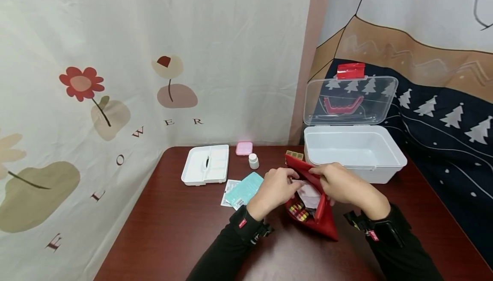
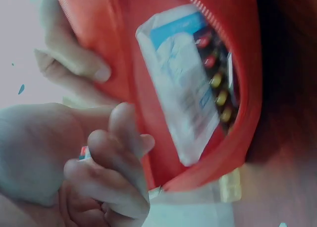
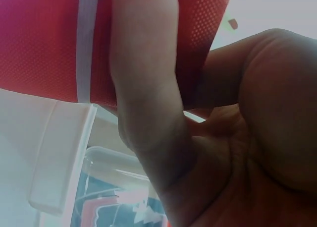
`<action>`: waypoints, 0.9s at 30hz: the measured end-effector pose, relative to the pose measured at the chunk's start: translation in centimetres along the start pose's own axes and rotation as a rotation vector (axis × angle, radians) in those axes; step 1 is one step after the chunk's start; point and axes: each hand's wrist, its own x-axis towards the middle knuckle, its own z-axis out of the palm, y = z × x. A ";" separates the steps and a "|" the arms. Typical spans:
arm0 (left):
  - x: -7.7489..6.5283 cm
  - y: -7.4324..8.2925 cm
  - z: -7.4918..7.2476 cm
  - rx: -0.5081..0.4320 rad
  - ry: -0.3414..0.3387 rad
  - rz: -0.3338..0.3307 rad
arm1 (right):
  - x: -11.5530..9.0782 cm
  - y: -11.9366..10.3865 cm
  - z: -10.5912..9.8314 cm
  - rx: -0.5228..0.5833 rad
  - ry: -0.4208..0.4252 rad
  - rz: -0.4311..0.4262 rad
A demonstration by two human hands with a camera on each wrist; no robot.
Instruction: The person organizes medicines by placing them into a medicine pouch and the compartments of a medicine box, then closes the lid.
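A red zip pouch [image 1: 327, 225] gapes open between the two hands. The left hand [image 1: 275, 189] has its fingers curled at the pouch's left end, thumb tip inside the opening. On the opposite side, the right hand [image 1: 340, 184] grips the raised red flap, its fingers [image 3: 146, 68] lying along the outer fabric. Inside the pouch are a white-and-blue plastic packet [image 2: 181, 93] and a row of small red and yellow capsules [image 2: 215, 81]. Part of the pouch's left edge is hidden behind the left hand.
Behind the pouch stands a white box [image 1: 350, 144] with its clear lid [image 1: 350, 101] raised. To the left are a white tray [image 1: 206, 165], a pink case [image 1: 244, 148], a small white bottle [image 1: 253, 161] and a teal packet [image 1: 244, 189]. A yellowish segmented piece [image 1: 294, 155] lies past the pouch.
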 end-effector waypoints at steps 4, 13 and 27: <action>-0.2 -1.6 -1.8 0.021 0.096 0.005 | 0.3 -0.1 0.1 -0.006 -0.010 0.005; -0.1 -6.3 -6.1 0.151 0.121 -0.164 | 0.2 -0.1 -0.2 -0.045 -0.006 0.025; 1.8 -14.5 -4.9 0.308 -0.035 -0.359 | -0.1 0.3 -0.4 -0.061 -0.001 0.028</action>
